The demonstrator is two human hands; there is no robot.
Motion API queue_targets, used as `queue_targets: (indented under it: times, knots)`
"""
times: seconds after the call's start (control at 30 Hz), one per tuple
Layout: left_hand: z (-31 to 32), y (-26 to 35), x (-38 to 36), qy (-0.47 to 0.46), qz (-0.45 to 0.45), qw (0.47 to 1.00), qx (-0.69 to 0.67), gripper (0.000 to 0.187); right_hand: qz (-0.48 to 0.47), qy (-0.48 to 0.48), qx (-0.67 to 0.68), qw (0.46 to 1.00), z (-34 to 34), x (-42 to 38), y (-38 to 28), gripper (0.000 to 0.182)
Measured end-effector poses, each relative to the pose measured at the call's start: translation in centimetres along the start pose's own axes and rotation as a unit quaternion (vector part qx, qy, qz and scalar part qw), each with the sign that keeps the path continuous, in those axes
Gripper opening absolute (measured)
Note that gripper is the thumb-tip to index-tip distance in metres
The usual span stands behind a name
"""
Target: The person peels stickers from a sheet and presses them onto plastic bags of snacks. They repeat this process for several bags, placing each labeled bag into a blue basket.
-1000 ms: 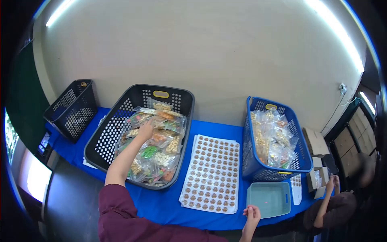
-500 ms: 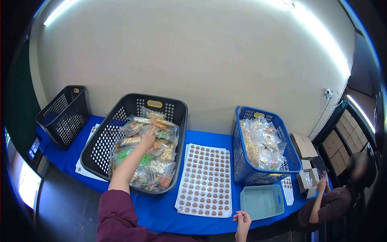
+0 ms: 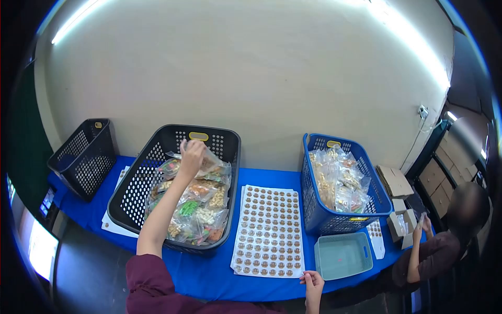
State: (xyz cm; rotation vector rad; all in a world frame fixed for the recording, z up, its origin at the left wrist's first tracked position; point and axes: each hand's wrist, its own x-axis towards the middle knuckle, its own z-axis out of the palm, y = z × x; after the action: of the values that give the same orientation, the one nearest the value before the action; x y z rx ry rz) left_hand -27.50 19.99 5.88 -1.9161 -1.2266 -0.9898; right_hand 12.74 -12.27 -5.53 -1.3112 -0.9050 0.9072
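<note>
My left hand (image 3: 192, 157) is over the far part of a large black basket (image 3: 125, 194), its fingers closed on the edge of a clear plastic bag (image 3: 212, 163) with brownish contents. Below it in the basket lie several more clear bags of snack pieces (image 3: 196, 212), some white, some green, some orange. My right hand (image 3: 313, 285) hovers by the near right corner of a stack of sticker sheets (image 3: 267, 230) printed with rows of round brown labels. Its thumb and fingers are pinched together; whatever is between them is too small to make out.
A blue basket (image 3: 334, 225) with several filled bags stands to the right, behind a pale green tray (image 3: 342, 256). Another black basket (image 3: 86, 157) is at far left. A co-worker (image 3: 436, 256) handles something small beside an open cardboard box (image 3: 400, 227). Blue cloth (image 3: 209, 280) covers the table.
My left hand has moved up and away from the middle of the bags toward the basket's far side, lifting a bag's edge. My right hand stays pinched near the sheets. The view shifted slightly.
</note>
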Motion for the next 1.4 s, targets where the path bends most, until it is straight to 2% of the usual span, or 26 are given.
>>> queue_targets:
  times: [0.1,0.13,0.23,0.3,0.37,0.43,0.5,0.57,0.63,0.67,0.73,0.77,0.8,0.83,0.9,0.93,0.97,1.0,1.1,1.2,1.23,1.27,1.3,1.33,1.37,1.4]
  knots:
    - [-5.3,3.8,4.0,0.056,-0.119,0.961,-0.243,0.019,0.016,-0.002,0.026,1.0,0.1,0.2,0.3,0.011]
    - [-7.3,5.5,4.6,0.074,-0.129,0.956,-0.251,0.021,0.031,-0.007,0.034,0.999,0.3,0.3,0.2,0.012]
    - [-11.9,11.4,4.1,0.06,-0.211,0.876,-0.43,0.022,0.063,-0.055,0.069,0.994,1.4,0.3,-0.3,0.014]
    - [-13.5,15.7,1.7,0.003,-0.301,0.746,-0.595,0.025,0.081,-0.115,0.092,0.986,3.0,0.5,-1.3,0.017]
    - [-14.8,19.9,-1.0,-0.052,-0.299,0.711,-0.634,0.03,0.093,-0.2,0.121,0.968,4.7,0.4,-2.0,0.026]
    - [-13.8,24.2,-4.7,-0.079,-0.349,0.589,-0.725,0.034,0.048,-0.259,0.214,0.941,6.7,0.3,-3.5,0.03]
    - [-13.1,27.3,-7.8,-0.101,-0.362,0.52,-0.767,0.039,0.021,-0.191,0.227,0.955,7.5,0.9,-3.0,0.03]
    - [-12.4,28.5,-10.7,-0.112,-0.391,0.525,-0.748,0.038,0.021,-0.137,0.26,0.955,7.0,1.9,-4.1,0.027]
    - [-12.1,27.9,-12.8,-0.217,-0.381,0.497,-0.749,0.044,0.011,-0.111,0.23,0.967,6.0,3.2,-4.0,0.025]
    - [-12.2,27.6,-13.4,-0.27,-0.378,0.489,-0.738,0.047,0.011,-0.062,0.236,0.97,6.2,2.8,-4.4,0.02]
    - [-12.5,26.8,-13.8,-0.334,-0.377,0.467,-0.727,0.061,0.006,-0.123,0.174,0.977,5.2,2.6,-3.2,0.017]
    - [-12.5,26.3,-13.7,-0.341,-0.394,0.442,-0.73,0.06,0.004,-0.154,0.142,0.978,4.8,2.4,-2.7,0.016]
    - [-12.4,25.8,-13.5,-0.348,-0.41,0.416,-0.733,0.06,0.07,-0.163,0.137,0.975,5.1,1.8,-4.0,0.016]
    - [-12.3,25.5,-13.4,-0.355,-0.425,0.39,-0.736,0.06,0.045,-0.184,0.079,0.979,5.2,1.7,-3.6,0.017]
    - [-12.4,26.0,-13.8,-0.349,-0.422,0.391,-0.74,0.042,-0.006,-0.221,-0.036,0.975,5.2,1.5,-2.4,0.019]
    - [-12.3,26.3,-14.0,-0.363,-0.419,0.394,-0.732,0.038,-0.094,-0.227,-0.099,0.964,5.5,1.6,-2.6,0.02]
    - [-12.2,26.6,-14.1,-0.377,-0.417,0.397,-0.725,0.033,-0.07,-0.224,-0.084,0.968,5.7,1.5,-2.2,0.02]
    - [-12.2,27.2,-14.0,-0.335,-0.453,0.397,-0.725,0.024,-0.047,-0.221,-0.069,0.972,5.9,1.4,-1.6,0.02]
    - [-12.0,27.5,-13.9,-0.304,-0.485,0.415,-0.707,0.026,-0.016,-0.24,-0.068,0.968,5.5,1.7,-1.8,0.024]
    - [-13.7,25.3,-11.6,-0.186,-0.471,0.477,-0.718,0.025,0.013,-0.243,-0.036,0.969,4.1,2.8,-0.7,0.031]
    - [-14.8,24.3,-10.4,-0.132,-0.458,0.487,-0.731,0.027,0.039,-0.206,-0.039,0.977,3.2,3.6,1.1,0.029]
    - [-14.6,23.0,-11.9,-0.095,-0.491,0.489,-0.715,0.032,0.045,-0.159,-0.055,0.985,2.1,4.4,3.1,0.026]
    - [-15.9,21.9,-10.6,-0.043,-0.469,0.47,-0.747,0.034,0.051,-0.112,-0.072,0.99,1.0,5.2,5.3,0.024]
    - [-16.1,20.9,-11.0,0.02,-0.533,0.449,-0.717,0.037,0.046,-0.082,-0.139,0.986,-0.3,5.9,7.4,0.025]
    - [-16.8,19.6,-11.0,0.032,-0.544,0.461,-0.701,0.042,0.041,-0.051,-0.205,0.976,-1.6,6.5,9.7,0.025]
    - [-17.1,18.2,-12.0,0.05,-0.54,0.432,-0.721,0.05,0.035,-0.021,-0.27,0.962,-2.4,6.8,12.0,0.025]
